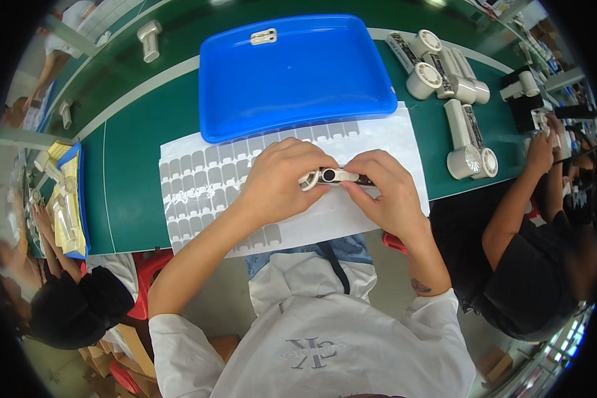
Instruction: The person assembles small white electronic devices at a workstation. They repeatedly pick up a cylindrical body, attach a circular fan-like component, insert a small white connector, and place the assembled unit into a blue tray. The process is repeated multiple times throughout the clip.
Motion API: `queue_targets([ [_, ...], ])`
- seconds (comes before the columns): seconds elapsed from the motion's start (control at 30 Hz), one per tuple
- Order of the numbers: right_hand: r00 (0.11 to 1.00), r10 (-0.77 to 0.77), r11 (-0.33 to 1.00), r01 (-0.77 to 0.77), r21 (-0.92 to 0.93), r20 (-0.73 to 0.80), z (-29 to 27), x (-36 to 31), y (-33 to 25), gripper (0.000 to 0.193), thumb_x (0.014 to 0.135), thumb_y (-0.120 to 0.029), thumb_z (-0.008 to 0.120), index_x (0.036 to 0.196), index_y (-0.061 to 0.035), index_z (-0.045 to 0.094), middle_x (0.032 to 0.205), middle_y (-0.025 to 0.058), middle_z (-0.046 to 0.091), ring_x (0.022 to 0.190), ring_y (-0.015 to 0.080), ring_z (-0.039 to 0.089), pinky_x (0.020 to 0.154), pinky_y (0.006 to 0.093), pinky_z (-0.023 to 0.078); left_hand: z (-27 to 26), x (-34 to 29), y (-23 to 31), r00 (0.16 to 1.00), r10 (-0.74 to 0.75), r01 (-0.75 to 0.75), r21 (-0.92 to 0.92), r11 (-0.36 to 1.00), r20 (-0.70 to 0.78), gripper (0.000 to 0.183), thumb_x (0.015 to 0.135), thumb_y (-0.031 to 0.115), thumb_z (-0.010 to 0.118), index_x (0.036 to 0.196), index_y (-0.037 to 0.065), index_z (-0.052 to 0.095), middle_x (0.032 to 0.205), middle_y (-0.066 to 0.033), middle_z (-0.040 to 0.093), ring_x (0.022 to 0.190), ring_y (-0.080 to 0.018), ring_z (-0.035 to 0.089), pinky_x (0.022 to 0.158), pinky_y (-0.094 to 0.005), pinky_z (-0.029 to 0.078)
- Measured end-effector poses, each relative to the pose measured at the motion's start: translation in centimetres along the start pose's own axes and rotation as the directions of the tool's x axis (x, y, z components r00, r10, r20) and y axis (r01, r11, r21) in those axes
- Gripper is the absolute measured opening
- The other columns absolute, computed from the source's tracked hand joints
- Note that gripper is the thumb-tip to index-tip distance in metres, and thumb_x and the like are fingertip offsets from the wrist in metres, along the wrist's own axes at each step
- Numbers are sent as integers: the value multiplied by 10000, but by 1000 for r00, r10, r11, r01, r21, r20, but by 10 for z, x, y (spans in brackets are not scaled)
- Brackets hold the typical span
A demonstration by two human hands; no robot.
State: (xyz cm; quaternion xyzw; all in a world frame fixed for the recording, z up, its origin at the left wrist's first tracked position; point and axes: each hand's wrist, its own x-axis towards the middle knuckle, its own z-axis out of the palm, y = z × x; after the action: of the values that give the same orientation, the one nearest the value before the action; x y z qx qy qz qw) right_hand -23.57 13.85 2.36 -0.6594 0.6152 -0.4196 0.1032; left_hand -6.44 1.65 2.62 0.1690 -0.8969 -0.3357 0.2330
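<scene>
Both my hands meet over a white sheet, closed round a small white plastic part (339, 175) with a dark round hole. My left hand (278, 180) grips its left end, where a curved white rim shows between thumb and fingers. My right hand (390, 192) pinches the right end, next to a dark strip. Fingers hide much of the part, so its kind is unclear. Beneath them lies the white backing sheet (404, 156) with rows of grey rounded film pieces (199, 159); some places in the lower rows are bare.
A blue tray (292, 79) stands beyond the sheet, with a small white part (263, 36) at its far edge. White round-headed handheld devices (467, 142) lie on the right of the green table (136, 179). Co-workers sit at both sides; a yellow-lined blue tray (73, 199) is at left.
</scene>
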Motion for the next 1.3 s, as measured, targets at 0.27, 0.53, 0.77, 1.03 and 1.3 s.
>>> queue_targets([
  [0.27, 996, 52, 997, -48, -55, 70, -19, 1, 4, 244, 746, 17, 701, 983, -23, 660, 963, 105, 584, 841, 286, 615, 707, 366, 512, 13, 16, 3, 997, 51, -50, 13, 999, -49, 341, 617, 36, 822, 935, 79, 707, 941, -66, 686, 891, -257, 628, 772, -358, 504],
  [0.53, 999, -51, 997, 50, -63, -15, -22, -7, 24, 227, 743, -5, 688, 965, -1, 639, 932, 116, 555, 892, 288, 578, 770, 370, 499, 24, 31, 13, 999, 34, -34, 13, 999, -40, 385, 598, -15, 817, 946, 45, 665, 935, -96, 667, 884, -275, 613, 787, -355, 478],
  [0.77, 999, -20, 994, 14, -112, -48, -20, -12, 23, 114, 728, -40, 612, 831, 10, 601, 926, 155, 518, 860, 322, 567, 784, 419, 474, 24, 40, 18, 999, -10, 8, 62, 998, 39, 410, 585, -42, 789, 966, 25, 655, 985, -108, 656, 945, -282, 591, 821, -359, 466],
  [1.03, 999, -10, 938, 23, -346, 39, -10, -8, 17, 149, 717, -98, 635, 810, 19, 641, 953, 113, 506, 881, 248, 572, 731, 427, 507, 23, 41, 13, 994, 96, -102, 115, 988, 61, 404, 578, -56, 764, 963, 18, 662, 1000, -119, 659, 959, -317, 601, 822, -387, 482],
  [1.3, 993, -78, 996, 82, 37, -93, -4, -16, 37, 127, 731, -93, 656, 830, -17, 633, 946, 144, 540, 876, 304, 563, 751, 395, 478, 31, 16, 18, 964, 266, -244, 388, 889, -4, 400, 632, -44, 778, 999, 43, 646, 1065, -114, 635, 1033, -329, 579, 891, -419, 453],
])
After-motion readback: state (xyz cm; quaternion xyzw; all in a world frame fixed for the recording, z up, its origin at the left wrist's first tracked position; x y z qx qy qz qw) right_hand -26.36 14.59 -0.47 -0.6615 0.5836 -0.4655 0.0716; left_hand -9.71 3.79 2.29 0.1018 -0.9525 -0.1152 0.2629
